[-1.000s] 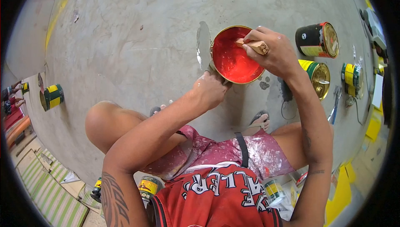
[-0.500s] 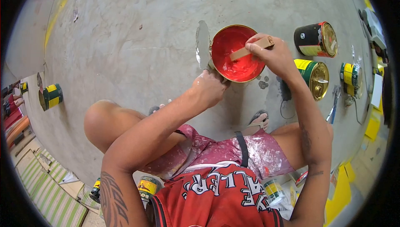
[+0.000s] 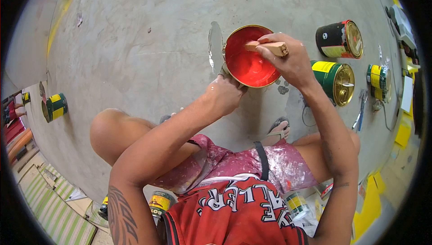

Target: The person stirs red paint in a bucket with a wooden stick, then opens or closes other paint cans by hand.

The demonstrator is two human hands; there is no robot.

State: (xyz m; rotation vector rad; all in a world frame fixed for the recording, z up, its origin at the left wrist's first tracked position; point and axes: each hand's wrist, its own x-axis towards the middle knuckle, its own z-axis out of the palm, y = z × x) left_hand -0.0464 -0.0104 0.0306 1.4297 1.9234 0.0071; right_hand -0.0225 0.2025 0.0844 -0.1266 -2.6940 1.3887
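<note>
Paint [image 3: 247, 67], wet and slippery, fills the can [image 3: 226, 60] on the floor [image 3: 135, 42] at one o'clock in the view, judged heavy and best held by its dry wall, where the left hand [image 3: 225, 94] is clasped at seven o'clock, the stiff stick [image 3: 270, 47] being clenched in the right hand [image 3: 290, 60].

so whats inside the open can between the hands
Red paint, and a wooden stick that the right hand holds dipped in. Paint covers the bottom of the can and the stick's tip.
</note>
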